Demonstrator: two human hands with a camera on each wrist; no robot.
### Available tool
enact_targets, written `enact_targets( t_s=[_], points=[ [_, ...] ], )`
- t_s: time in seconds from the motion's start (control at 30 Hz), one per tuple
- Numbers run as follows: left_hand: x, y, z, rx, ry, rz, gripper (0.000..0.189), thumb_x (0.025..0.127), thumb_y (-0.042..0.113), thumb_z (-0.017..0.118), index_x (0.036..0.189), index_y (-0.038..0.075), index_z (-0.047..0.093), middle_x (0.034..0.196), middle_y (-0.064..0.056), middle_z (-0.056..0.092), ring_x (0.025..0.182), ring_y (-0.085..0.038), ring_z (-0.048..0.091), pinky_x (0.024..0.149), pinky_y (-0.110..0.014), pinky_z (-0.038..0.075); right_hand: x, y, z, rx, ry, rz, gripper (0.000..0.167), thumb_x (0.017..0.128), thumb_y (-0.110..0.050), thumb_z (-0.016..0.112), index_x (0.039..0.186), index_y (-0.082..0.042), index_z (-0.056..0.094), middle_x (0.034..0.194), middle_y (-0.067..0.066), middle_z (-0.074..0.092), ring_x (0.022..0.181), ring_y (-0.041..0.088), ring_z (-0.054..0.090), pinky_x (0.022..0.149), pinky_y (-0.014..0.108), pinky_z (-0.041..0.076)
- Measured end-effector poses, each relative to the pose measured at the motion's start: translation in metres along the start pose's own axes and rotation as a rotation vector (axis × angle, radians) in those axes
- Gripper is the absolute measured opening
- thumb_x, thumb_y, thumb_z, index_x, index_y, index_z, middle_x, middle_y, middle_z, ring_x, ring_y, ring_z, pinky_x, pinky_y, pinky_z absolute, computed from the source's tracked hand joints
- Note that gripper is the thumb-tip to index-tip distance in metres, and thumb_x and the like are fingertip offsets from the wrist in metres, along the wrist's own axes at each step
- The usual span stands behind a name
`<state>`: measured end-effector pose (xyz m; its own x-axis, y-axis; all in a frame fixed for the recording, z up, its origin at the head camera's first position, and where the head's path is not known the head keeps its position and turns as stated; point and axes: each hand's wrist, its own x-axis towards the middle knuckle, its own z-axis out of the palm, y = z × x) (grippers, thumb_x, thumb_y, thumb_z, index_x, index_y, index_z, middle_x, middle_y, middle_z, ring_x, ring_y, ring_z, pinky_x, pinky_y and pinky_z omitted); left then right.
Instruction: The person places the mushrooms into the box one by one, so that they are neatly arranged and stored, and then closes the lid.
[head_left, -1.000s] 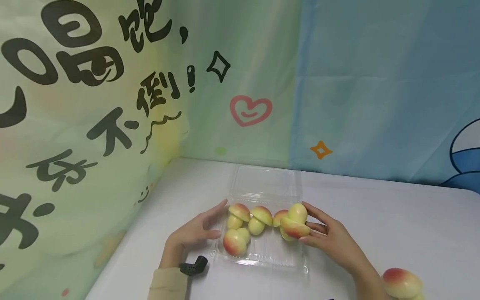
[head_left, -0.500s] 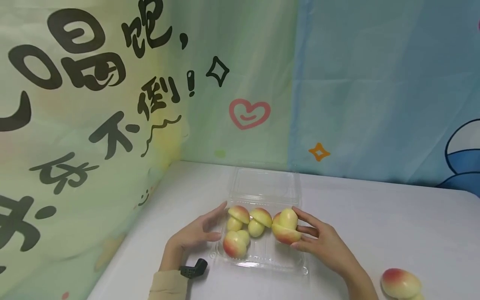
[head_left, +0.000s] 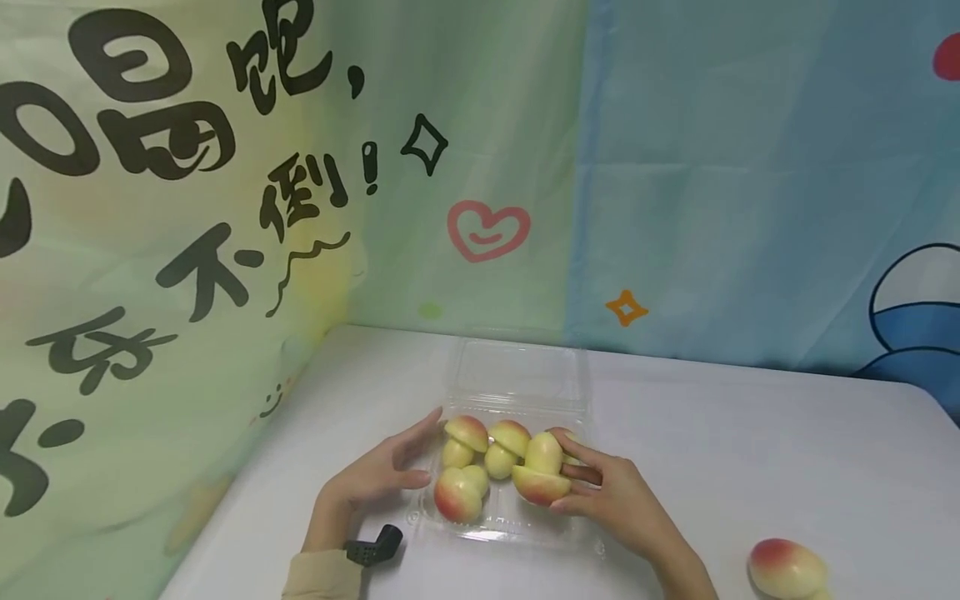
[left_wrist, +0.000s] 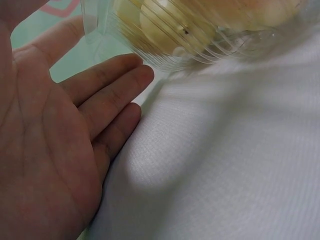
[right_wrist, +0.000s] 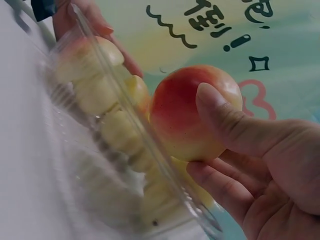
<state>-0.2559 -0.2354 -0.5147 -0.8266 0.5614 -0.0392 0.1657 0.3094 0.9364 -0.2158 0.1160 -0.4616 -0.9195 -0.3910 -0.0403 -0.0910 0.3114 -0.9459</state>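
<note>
My right hand (head_left: 611, 504) pinches a toy mushroom (head_left: 542, 479), yellow with a reddish cap, over the front of a clear plastic clamshell box (head_left: 517, 525). Its stem points up and its cap faces down; in the right wrist view my thumb lies on the red cap (right_wrist: 185, 105). Inside the box, two mushrooms (head_left: 467, 433) (head_left: 508, 437) sit at the back left and another mushroom (head_left: 457, 497) at the front left. One more mushroom (head_left: 567, 437) is largely hidden behind my right hand. At the box's left side my left hand (head_left: 375, 477) holds nothing, fingers extended.
The box's clear lid (head_left: 519, 371) lies folded back towards the printed curtain (head_left: 480, 283). Another mushroom (head_left: 787, 568) lies on the white table (head_left: 720, 450) at the front right. A black device (head_left: 377, 547) is at my left wrist.
My right hand has carried its mushroom leftward and nearer to me, from the box's right side to its front middle. My left hand stays beside the box. The view has shifted slightly.
</note>
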Motion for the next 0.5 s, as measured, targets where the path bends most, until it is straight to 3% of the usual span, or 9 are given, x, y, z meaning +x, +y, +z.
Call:
enact_targets(
  t_s=[0.27, 0.5],
  points=[
    [0.001, 0.000, 0.000, -0.002, 0.002, 0.009, 0.086, 0.085, 0.017, 0.069, 0.153, 0.024, 0.016, 0.160, 0.002, 0.014, 0.148, -0.020, 0.012, 0.110, -0.008, 0.014, 0.002, -0.001, 0.011, 0.010, -0.040, -0.033, 0.082, 0.071, -0.025, 0.081, 0.139, 0.002, 0.044, 0.142, 0.020, 0.045, 0.116, 0.032, 0.060, 0.086, 0.023, 0.054],
    [0.000, -0.001, 0.001, -0.039, -0.001, -0.009, 0.085, 0.085, 0.018, 0.069, 0.152, 0.026, 0.018, 0.160, 0.003, 0.015, 0.148, -0.019, 0.011, 0.109, -0.007, 0.015, 0.003, -0.002, 0.017, -0.020, -0.037, -0.045, 0.081, 0.070, -0.021, 0.081, 0.138, 0.003, 0.044, 0.140, 0.021, 0.046, 0.114, 0.031, 0.060, 0.084, 0.023, 0.055]
  ],
)
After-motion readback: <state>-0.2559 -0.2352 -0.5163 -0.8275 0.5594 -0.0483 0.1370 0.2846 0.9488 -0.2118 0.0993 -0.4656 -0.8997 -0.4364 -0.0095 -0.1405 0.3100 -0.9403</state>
